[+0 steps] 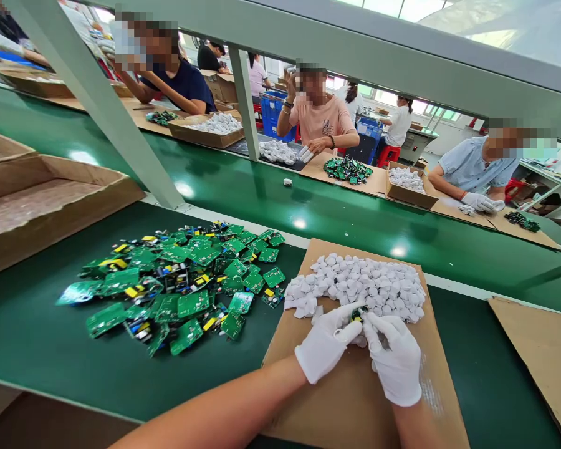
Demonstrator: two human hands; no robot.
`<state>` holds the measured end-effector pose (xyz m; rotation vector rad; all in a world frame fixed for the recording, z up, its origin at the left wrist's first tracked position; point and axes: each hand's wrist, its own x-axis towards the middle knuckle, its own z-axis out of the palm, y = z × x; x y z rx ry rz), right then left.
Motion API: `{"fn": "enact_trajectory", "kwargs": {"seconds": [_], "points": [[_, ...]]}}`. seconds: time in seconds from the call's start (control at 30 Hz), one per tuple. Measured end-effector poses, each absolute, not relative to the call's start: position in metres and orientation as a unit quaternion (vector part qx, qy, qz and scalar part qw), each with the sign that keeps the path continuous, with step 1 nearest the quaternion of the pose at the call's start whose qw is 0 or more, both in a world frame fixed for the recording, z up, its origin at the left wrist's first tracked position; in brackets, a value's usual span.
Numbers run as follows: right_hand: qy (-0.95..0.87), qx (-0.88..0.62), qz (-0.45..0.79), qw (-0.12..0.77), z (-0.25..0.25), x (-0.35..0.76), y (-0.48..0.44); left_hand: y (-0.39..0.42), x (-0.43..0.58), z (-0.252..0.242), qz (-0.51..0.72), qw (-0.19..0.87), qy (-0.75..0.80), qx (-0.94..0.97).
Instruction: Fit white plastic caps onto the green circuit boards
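Both forearms enter from bottom edge, white gloves on. Left hand (325, 346) and right hand (395, 365) meet over cardboard sheet (350, 399), fingertips pinched together on small green circuit board (356, 313), white plastic shell pressed against it. Held piece sits at near edge of white shell pile (359, 284). Heap of green circuit boards (177, 284) lies left on green bench. Across conveyor belt (308, 206), other workers sit at similar piles.
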<state>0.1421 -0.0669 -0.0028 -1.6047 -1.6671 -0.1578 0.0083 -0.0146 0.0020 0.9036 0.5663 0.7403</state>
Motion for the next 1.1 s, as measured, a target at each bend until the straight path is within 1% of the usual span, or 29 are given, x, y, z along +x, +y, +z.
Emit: {"fn": "enact_trajectory", "kwargs": {"seconds": [0.1, 0.27, 0.37, 0.57, 0.63, 0.7, 0.83, 0.93, 1.1], "points": [[-0.668, -0.622, -0.068, 0.402, -0.003, 0.141, -0.067, -0.014, 0.008, 0.006, 0.337, 0.805, 0.27, 0.407], [-0.687, -0.594, -0.008, 0.418, 0.0, 0.145, -0.069, -0.009, 0.007, 0.005, 0.301, 0.853, 0.268, 0.332], [-0.678, -0.592, -0.036, 0.435, 0.0, 0.147, -0.066, -0.008, 0.006, 0.004, 0.297, 0.858, 0.279, 0.313], [-0.709, -0.545, -0.111, 0.433, -0.003, 0.143, -0.062, -0.012, 0.008, 0.011, 0.31, 0.827, 0.29, 0.368], [-0.719, -0.531, -0.113, 0.433, -0.002, 0.141, -0.061, -0.012, 0.009, 0.015, 0.312, 0.819, 0.294, 0.381], [-0.717, -0.536, -0.069, 0.44, 0.002, 0.139, -0.061, -0.012, 0.008, 0.016, 0.306, 0.823, 0.289, 0.383], [-0.706, -0.545, 0.073, 0.446, 0.009, 0.136, -0.063, -0.009, 0.006, 0.014, 0.289, 0.85, 0.256, 0.359], [-0.694, -0.55, 0.117, 0.451, 0.007, 0.133, -0.065, -0.007, 0.006, 0.011, 0.297, 0.855, 0.25, 0.344], [-0.58, -0.598, 0.188, 0.52, -0.005, 0.135, -0.066, -0.007, 0.008, 0.01, 0.294, 0.843, 0.267, 0.362]]}}
